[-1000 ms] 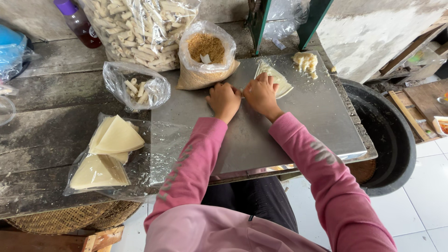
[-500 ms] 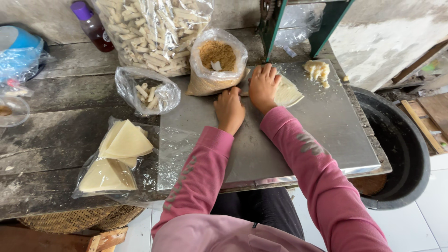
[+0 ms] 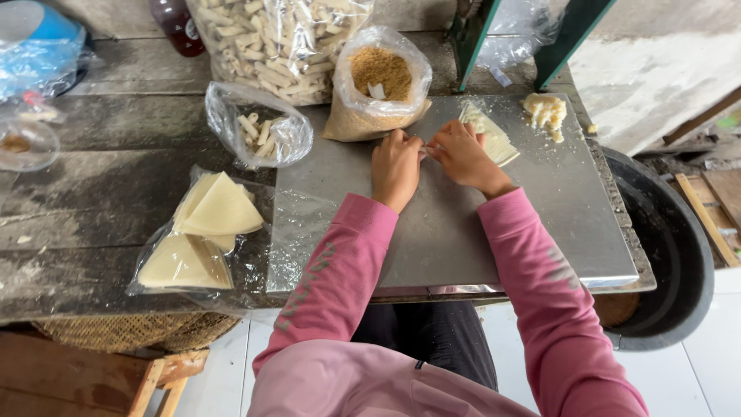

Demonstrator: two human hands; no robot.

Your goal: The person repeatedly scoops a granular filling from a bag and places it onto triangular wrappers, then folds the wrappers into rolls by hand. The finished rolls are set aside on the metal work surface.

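While both my hands pinch one small roll between them, left hand (image 3: 396, 167) touching right hand (image 3: 463, 157), the wrapper stack (image 3: 494, 139) lies under my right, toward the steel sheet's (image 3: 502, 247) far right corner

A large clear plastic bag of pale rolled sticks (image 3: 282, 42) stands at the far edge of the surface (image 3: 116, 201), and just to its right an open clear bag of brown crumbs (image 3: 378, 81) sits on the far end of the metal sheet. In front of the large bag lies a small clear bag (image 3: 258, 127) holding a few of the same sticks, and nearer still a flat clear bag of cream triangular wrappers (image 3: 202, 232). At the far left are a crumpled blue-tinted bag (image 3: 38, 50) and, below it, a small clear pouch with brown bits (image 3: 25, 143).
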